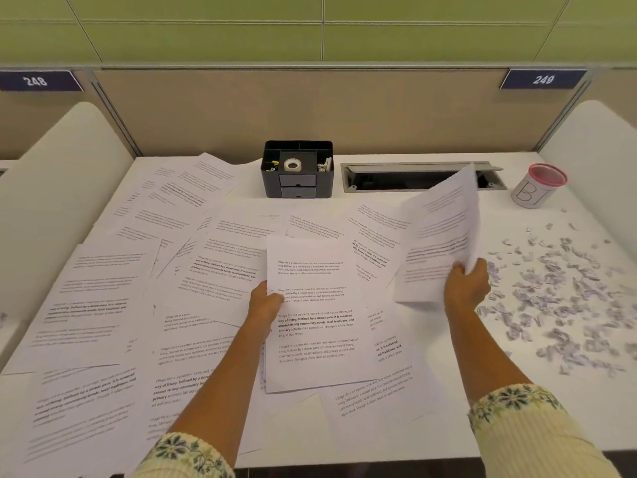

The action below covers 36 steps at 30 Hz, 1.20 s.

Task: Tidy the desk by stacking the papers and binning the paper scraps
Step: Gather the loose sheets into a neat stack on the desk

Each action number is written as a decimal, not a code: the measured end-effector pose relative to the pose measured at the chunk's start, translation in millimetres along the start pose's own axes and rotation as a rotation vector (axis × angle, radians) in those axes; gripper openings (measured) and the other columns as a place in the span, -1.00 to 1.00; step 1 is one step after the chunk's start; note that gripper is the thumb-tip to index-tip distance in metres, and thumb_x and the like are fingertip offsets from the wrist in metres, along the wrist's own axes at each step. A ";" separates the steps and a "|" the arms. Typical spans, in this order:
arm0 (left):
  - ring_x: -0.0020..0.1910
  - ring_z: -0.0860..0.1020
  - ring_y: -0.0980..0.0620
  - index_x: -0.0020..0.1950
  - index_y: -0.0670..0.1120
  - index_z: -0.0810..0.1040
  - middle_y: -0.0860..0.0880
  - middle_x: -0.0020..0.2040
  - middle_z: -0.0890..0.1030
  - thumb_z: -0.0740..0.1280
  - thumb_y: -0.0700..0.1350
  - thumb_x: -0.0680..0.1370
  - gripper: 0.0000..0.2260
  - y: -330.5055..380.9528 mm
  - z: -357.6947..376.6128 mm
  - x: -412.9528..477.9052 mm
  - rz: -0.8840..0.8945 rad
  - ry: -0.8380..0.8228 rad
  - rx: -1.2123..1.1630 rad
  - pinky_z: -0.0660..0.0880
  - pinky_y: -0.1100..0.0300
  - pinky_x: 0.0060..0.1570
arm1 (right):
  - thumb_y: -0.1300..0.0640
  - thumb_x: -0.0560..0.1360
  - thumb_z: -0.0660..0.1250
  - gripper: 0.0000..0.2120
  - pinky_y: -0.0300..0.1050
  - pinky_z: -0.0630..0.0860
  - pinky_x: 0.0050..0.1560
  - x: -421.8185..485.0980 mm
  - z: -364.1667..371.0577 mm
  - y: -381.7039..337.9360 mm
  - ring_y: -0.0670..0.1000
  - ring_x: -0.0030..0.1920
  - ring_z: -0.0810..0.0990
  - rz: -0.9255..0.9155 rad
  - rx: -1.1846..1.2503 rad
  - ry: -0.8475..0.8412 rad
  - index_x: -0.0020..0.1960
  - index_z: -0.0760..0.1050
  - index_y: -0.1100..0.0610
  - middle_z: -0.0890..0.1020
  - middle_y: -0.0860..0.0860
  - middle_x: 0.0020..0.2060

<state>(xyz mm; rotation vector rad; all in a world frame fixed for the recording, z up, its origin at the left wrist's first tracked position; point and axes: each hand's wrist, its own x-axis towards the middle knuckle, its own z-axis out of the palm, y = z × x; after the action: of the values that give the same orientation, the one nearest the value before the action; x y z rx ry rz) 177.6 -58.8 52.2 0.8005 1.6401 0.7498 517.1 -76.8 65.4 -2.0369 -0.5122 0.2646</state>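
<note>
Left hand (265,300) pinches left edge of paper stack (315,315) over loose sheets (103,305) mid-surface (499,215), right hand (467,286) clamps tilted raised sheets (444,232), scraps (565,298) scattered right, bin cup (537,186) far right.

Matt white paper sheets (213,270) cover a smooth desk (448,391); black plastic organiser (298,174).

I'm seeing left hand (265,300) pinching stack (317,322) at its left edge, thumb on top | right hand (467,284) gripping sheets (444,229), holding them raised and tilted | both arms reaching forward, well apart, forearms bare
</note>
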 end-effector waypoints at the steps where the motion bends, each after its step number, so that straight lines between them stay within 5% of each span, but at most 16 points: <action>1: 0.03 0.54 -0.09 0.30 -0.14 0.47 -0.11 0.12 0.58 0.21 -0.37 0.54 -0.65 -0.5 -0.1 -0.2 0.001 0.001 0.004 0.50 0.08 0.03 | 0.17 0.58 0.24 -0.86 -0.06 0.43 -0.12 2.3 -2.8 -2.1 0.10 -0.14 0.49 -0.012 0.063 0.040 0.06 0.44 0.24 0.55 0.15 -0.12; 9: 0.13 0.53 -0.12 0.37 -0.15 0.43 -0.14 0.22 0.56 0.20 -0.37 0.54 -0.60 -3.0 0.5 -1.0 0.013 0.010 0.013 0.50 0.06 0.10 | 0.14 0.54 0.30 -0.84 -0.30 0.42 -0.19 14.9 -22.6 -25.2 -0.04 -0.17 0.53 -0.012 0.422 0.210 0.06 0.45 0.21 0.55 -0.04 -0.15; 13: 0.15 0.54 -0.14 0.37 -0.16 0.44 -0.16 0.23 0.56 0.21 -0.36 0.54 -0.60 -4.7 1.2 0.5 0.017 0.014 0.030 0.50 0.03 0.16 | 0.20 0.52 0.36 -0.81 -0.34 0.51 -0.13 8.8 -19.0 -24.3 -0.14 -0.14 0.58 0.076 0.600 -0.025 0.12 0.48 0.05 0.58 -0.15 -0.12; 16: 0.17 0.54 -0.16 0.38 -0.16 0.44 -0.16 0.23 0.56 0.21 -0.35 0.54 -0.60 -5.4 2.8 0.3 0.010 0.017 0.027 0.50 -0.01 0.19 | 0.24 0.51 0.39 -0.58 -0.17 0.54 0.02 -11.3 -7.9 -9.0 -0.09 -0.06 0.58 0.166 0.594 -0.269 0.34 0.42 0.13 0.57 -0.08 0.04; 20: 0.14 0.54 -0.14 0.37 -0.17 0.44 -0.15 0.22 0.56 0.21 -0.36 0.53 -0.60 -6.2 4.0 0.1 0.005 0.022 0.001 0.50 0.06 0.12 | 0.28 0.50 0.39 -0.66 0.09 0.56 0.15 -51.3 12.1 14.7 0.14 0.06 0.63 0.240 0.456 -0.541 0.26 0.48 0.24 0.64 0.14 0.08; 24: 0.02 0.54 -0.08 0.32 -0.15 0.45 -0.14 0.16 0.58 0.20 -0.35 0.53 -0.64 -5.5 2.7 0.1 -0.001 0.047 -0.028 0.50 0.10 -0.02 | 0.24 0.50 0.38 -0.76 -0.04 0.61 -0.06 -89.3 25.0 19.2 0.10 -0.04 0.67 0.224 0.346 -0.703 0.16 0.52 0.12 0.68 0.13 0.02; 29: -0.04 0.56 -0.08 0.34 -0.14 0.43 -0.12 0.10 0.58 0.21 -0.20 0.61 -0.71 -5.5 1.5 1.0 -0.021 0.075 -0.114 0.53 0.10 -0.11 | 0.21 0.50 0.40 -0.72 0.19 0.58 0.10 -120.4 33.4 9.1 0.19 0.01 0.65 0.198 0.232 -0.848 0.20 0.51 0.18 0.67 0.15 0.02; 32: 0.05 0.51 -0.06 0.37 -0.16 0.41 -0.10 0.18 0.55 0.27 -0.11 0.62 -0.67 -7.3 2.1 2.9 -0.003 0.099 -0.120 0.46 0.09 0.03 | 0.16 0.48 0.43 -0.64 0.14 0.60 0.08 -134.9 37.2 1.7 0.16 0.02 0.65 0.123 0.111 -0.944 0.24 0.46 0.20 0.64 0.16 0.05; 36: 0.02 0.54 -0.05 0.27 -0.18 0.47 -0.12 0.12 0.58 0.27 -0.31 0.55 -0.71 -11.7 2.3 4.7 0.025 0.113 -0.099 0.50 0.09 0.00 | -0.12 0.41 0.47 -0.54 -0.05 0.65 -0.27 -144.8 40.5 -7.9 0.03 -0.09 0.66 0.109 0.011 -0.989 0.17 0.46 0.11 0.65 0.05 -0.01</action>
<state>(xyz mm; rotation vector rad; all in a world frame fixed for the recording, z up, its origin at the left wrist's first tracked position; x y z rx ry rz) 177.8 -61.4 39.6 0.7201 1.6817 0.9008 370.8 -108.7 48.7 -1.8145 -0.9768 1.3616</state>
